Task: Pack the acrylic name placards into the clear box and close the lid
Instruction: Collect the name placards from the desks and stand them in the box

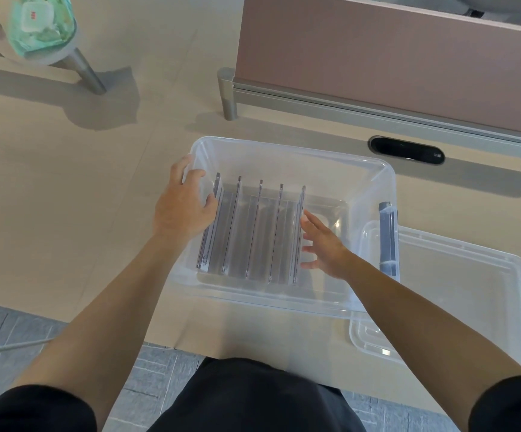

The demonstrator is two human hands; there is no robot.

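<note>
Five acrylic name placards (253,232) stand on edge in the clear box (284,152) on the counter (65,213); left hand (184,210) and right hand (324,244) flank them, fingers spread, gripping nothing. Packing looks finished; next comes fitting the lid (471,291) lying just right

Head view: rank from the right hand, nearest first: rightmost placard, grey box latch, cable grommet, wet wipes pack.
From the right hand:
1. Rightmost placard, at its fingertips, inside the clear box.
2. Grey box latch, on the box's right rim.
3. Cable grommet, behind the box.
4. Wet wipes pack, far left corner.
</note>
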